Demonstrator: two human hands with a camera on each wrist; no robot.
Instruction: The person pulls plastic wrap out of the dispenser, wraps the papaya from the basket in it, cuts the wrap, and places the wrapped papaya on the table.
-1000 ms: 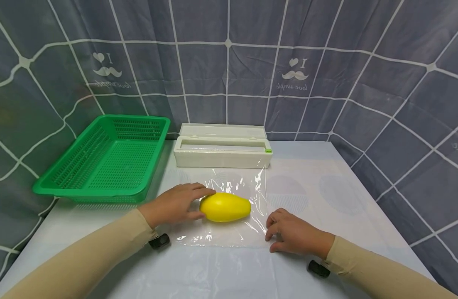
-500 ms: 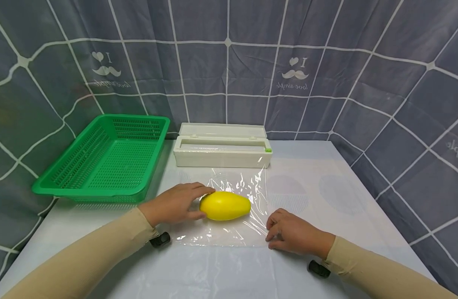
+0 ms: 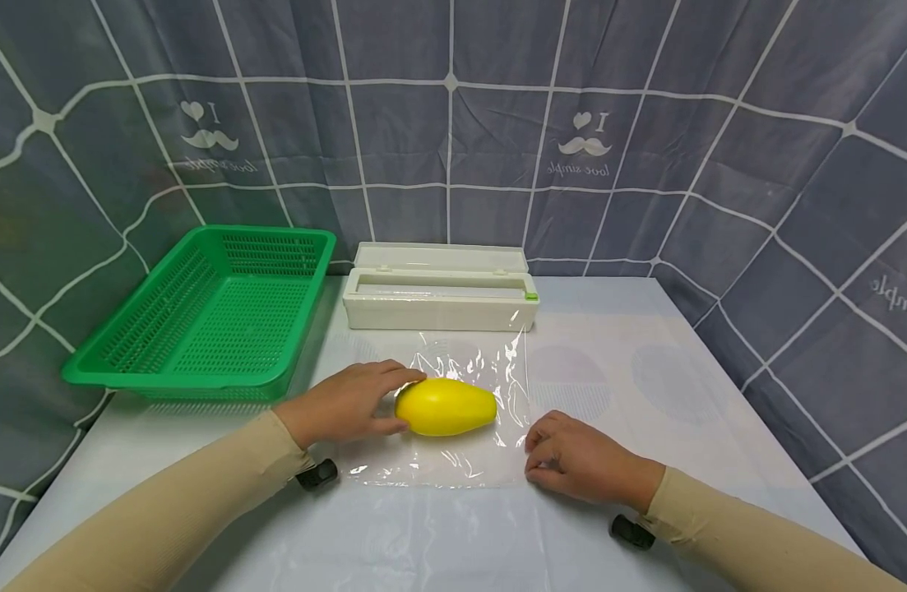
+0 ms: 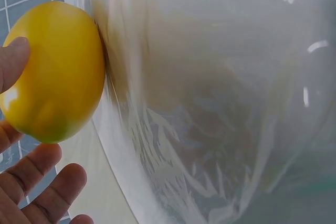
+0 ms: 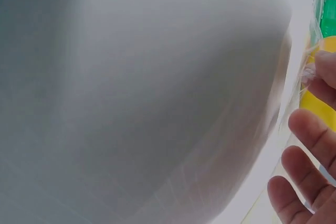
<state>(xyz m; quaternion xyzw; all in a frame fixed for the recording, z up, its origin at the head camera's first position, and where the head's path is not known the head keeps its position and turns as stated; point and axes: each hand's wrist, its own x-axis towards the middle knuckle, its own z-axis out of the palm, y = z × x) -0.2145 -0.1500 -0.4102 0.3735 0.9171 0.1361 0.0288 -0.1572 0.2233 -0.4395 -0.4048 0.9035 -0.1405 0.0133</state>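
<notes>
A smooth yellow fruit, papaya-like in shape [image 3: 447, 408], lies on a sheet of clear plastic wrap [image 3: 438, 462] spread over the table. My left hand [image 3: 349, 403] holds its wider left end between thumb and index finger. The left wrist view shows the thumb against the fruit [image 4: 58, 72] and the other fingers spread beside it. At the wrap's near right corner, my right hand [image 3: 590, 462] pinches the edge; the right wrist view shows a gathered bit of wrap [image 5: 308, 74] between thumb and index finger, other fingers loose.
Behind the fruit stands a white wrap dispenser [image 3: 441, 314] with its lid raised and the wrap running out over its front. A green plastic basket [image 3: 172, 381] sits at the left. Grey checked cloth [image 3: 497, 140] surrounds the white-covered table [image 3: 453, 543].
My right thumb and index finger have closed together at the wrap's corner. The left hand and fruit stay in place.
</notes>
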